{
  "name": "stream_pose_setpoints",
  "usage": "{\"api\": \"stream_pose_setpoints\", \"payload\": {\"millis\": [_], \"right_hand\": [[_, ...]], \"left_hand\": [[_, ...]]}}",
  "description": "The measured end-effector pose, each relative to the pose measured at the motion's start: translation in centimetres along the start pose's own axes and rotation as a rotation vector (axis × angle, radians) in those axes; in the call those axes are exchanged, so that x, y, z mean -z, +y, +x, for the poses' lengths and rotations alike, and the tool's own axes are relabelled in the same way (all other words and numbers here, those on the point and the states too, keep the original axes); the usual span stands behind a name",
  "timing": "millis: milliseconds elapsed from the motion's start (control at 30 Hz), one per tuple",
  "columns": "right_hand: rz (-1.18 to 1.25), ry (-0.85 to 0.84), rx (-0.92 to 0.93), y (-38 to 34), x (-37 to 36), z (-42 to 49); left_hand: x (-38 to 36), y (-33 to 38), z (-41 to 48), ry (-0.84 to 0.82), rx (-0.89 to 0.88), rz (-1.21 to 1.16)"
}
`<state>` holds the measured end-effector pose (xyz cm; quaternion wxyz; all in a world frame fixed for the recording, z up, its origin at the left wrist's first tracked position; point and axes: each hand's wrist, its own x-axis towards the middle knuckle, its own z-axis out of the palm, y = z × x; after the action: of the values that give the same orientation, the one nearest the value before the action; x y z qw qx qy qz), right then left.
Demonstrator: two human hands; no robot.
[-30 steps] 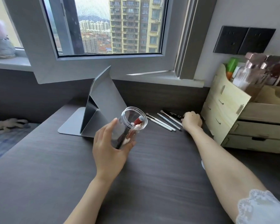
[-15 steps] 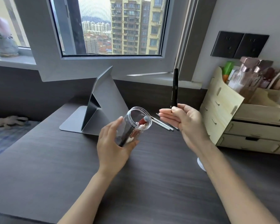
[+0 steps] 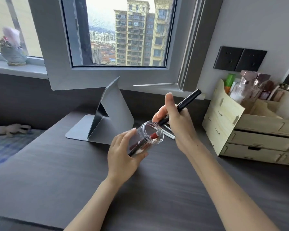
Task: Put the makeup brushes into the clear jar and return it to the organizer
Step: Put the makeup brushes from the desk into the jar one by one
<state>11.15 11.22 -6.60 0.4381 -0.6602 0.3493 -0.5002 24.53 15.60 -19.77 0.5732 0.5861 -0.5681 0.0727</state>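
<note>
My left hand (image 3: 122, 155) grips the clear jar (image 3: 150, 135), tilted with its open mouth facing up and to the right above the desk. Inside the jar lie a red-handled brush and a few other sticks. My right hand (image 3: 177, 124) holds a black makeup brush (image 3: 188, 100) at a slant, its lower tip right at the jar's rim. A few white-handled brushes (image 3: 169, 133) lie on the desk just behind the jar, partly hidden by my right hand. The wooden organizer (image 3: 223, 124) stands at the right.
A grey tablet stand (image 3: 110, 114) sits behind the jar on the dark desk (image 3: 57, 172). Bottles and cosmetics (image 3: 250, 87) fill the organizer's top. An open window frame (image 3: 107, 75) overhangs the desk's back edge. A small ornament (image 3: 13, 49) stands on the sill at left.
My right hand picked the black brush off the desk, raised it upright, then tipped it down so its lower end reaches the jar's mouth. The jar stayed in my left hand.
</note>
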Motion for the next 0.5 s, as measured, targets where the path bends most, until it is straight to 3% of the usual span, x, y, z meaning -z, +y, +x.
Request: {"api": "stream_pose_setpoints", "payload": {"millis": [133, 267, 500], "right_hand": [[-0.149, 0.002, -0.039, 1.2, -0.9, 1.1], [-0.345, -0.195, -0.057, 3.1, -1.7, 1.3], [-0.097, -0.336, -0.165, 3.9, -1.0, 0.9]], "left_hand": [[0.0, 0.3, -0.1, -0.034, 0.051, -0.073], [0.1, 0.4, -0.1, -0.036, 0.07, -0.14], [0.1, 0.2, 0.0, -0.035, 0.086, -0.12]]}}
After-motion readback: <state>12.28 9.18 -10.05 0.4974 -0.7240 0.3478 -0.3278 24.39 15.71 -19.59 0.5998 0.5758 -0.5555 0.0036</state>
